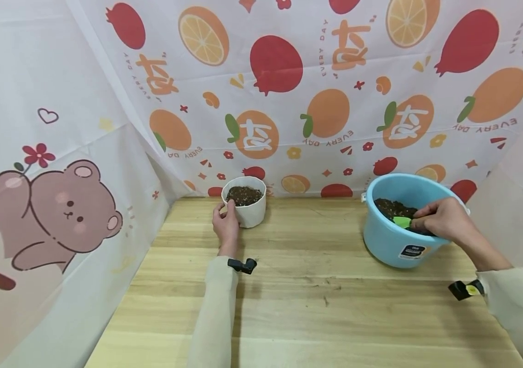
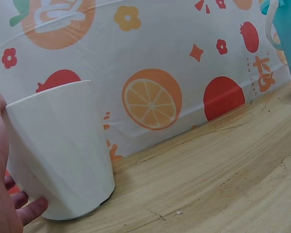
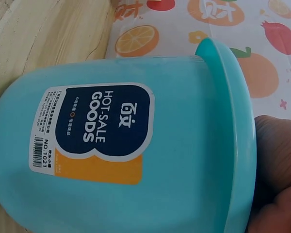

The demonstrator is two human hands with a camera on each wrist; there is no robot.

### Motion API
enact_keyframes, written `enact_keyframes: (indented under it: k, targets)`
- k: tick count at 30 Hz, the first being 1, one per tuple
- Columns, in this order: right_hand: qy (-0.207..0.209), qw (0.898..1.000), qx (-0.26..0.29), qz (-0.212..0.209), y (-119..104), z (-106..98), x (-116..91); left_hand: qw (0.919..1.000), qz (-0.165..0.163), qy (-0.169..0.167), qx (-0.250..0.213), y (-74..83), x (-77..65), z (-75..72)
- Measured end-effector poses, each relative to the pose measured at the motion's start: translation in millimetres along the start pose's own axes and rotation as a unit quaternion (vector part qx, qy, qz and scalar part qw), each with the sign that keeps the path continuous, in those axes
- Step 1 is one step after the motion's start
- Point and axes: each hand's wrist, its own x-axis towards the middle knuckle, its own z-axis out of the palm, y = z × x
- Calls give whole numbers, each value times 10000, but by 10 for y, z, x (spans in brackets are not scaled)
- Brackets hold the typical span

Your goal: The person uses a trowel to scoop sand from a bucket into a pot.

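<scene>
On the left of the table stands a white plant pot with dark soil in it. My left hand grips its near left side, thumb up at the rim and fingers about the wall. The left wrist view shows the pot upright, with fingertips against its lower side. To the right, my right hand reaches over the rim of a light blue bucket and pinches a small green shovel. The shovel lies against the bucket's dark soil. In the right wrist view the bucket hides most of that hand.
The wooden table has small dark crumbs scattered between pot and bucket. Behind it hangs a fruit-print cloth, and a bear-print cloth hangs at the left. A label sits on the bucket's outer wall.
</scene>
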Motion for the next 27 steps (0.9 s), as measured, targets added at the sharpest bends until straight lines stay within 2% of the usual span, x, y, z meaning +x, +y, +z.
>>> enact_keyframes:
  k: [17, 27]
  targets:
    - [122, 9999, 100, -50, -13, 53, 63, 10000, -15, 29, -35, 15, 15, 4]
    - [197, 9995, -57, -219, -39, 67, 71, 10000, -22, 26, -30, 5, 19, 3]
